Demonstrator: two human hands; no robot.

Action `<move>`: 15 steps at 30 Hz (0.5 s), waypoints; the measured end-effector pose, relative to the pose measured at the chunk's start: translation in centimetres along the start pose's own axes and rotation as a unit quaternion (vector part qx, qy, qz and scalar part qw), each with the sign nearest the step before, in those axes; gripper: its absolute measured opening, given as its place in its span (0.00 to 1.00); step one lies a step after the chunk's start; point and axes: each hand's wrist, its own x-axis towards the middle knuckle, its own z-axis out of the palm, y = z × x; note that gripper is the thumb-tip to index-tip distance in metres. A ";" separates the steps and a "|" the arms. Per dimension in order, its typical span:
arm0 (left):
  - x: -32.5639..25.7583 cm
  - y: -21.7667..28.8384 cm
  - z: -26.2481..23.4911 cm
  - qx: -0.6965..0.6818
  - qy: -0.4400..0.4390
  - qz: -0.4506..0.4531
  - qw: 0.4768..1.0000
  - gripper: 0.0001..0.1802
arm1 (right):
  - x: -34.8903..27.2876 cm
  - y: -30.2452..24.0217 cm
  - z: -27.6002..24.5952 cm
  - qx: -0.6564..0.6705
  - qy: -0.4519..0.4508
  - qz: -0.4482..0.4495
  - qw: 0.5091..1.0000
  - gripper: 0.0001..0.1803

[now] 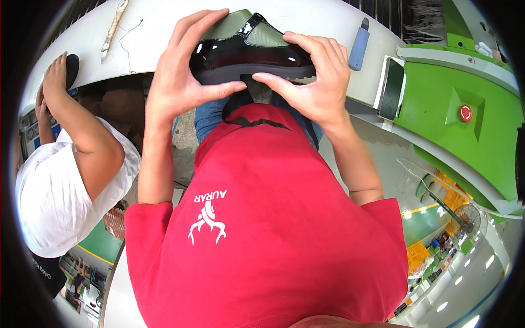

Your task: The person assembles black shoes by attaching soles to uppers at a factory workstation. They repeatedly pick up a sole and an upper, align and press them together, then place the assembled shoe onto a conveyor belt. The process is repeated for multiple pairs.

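Note:
Between my two hands is a shoe point(246, 52), lying sideways above the near edge of the white worktop. Its lower upper is glossy black, with olive-green textured panels on top, a black strap between them, and a thick dark sole. My left hand point(183, 65) grips one end, thumb along the sole and fingers over the upper. My right hand point(320, 74) grips the other end in the same way, thumb under the sole and fingertips on the green panel. Both thumbs point inward toward each other below the sole.
On the white worktop point(158, 33) lie a blue-handled tool point(359, 46) to the right and a wrapped blade-like tool point(114, 30) at left. A green machine point(437, 90) with a red button point(465, 113) stands right. At left a co-worker in white point(76, 180) holds a dark piece point(71, 71).

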 end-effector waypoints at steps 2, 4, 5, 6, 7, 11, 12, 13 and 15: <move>1.7 1.4 -0.2 -0.002 -0.022 -0.018 1.000 0.56 | -0.6 -0.8 0.4 -0.022 0.018 0.026 0.999 0.43; 3.6 3.1 0.1 0.129 -0.052 0.045 0.989 0.50 | -0.6 -1.4 0.2 -0.011 0.016 0.025 1.000 0.44; 4.3 3.6 0.4 0.193 -0.066 0.076 0.976 0.48 | -0.5 -1.7 0.0 -0.005 0.014 0.024 1.000 0.44; 4.6 3.2 1.5 0.210 -0.086 0.068 0.972 0.54 | -0.4 -2.0 -1.0 0.017 -0.020 0.050 0.998 0.42; 4.7 3.0 1.7 0.194 -0.087 0.059 0.975 0.54 | -0.6 -1.5 -1.5 0.038 -0.031 0.064 0.997 0.41; 5.1 1.2 2.7 0.159 -0.065 0.076 0.982 0.53 | -1.6 0.1 -2.3 0.114 -0.050 0.126 0.984 0.37; 5.1 1.3 2.6 0.161 -0.062 0.077 0.982 0.53 | -1.7 0.1 -2.1 0.118 -0.042 0.119 0.985 0.38; 5.0 1.5 2.6 0.162 -0.059 0.077 0.982 0.53 | -1.9 0.2 -1.8 0.122 -0.033 0.111 0.986 0.38; 5.2 2.6 2.1 0.146 -0.077 0.044 0.985 0.51 | -2.1 0.6 -1.4 0.131 -0.013 0.102 0.986 0.37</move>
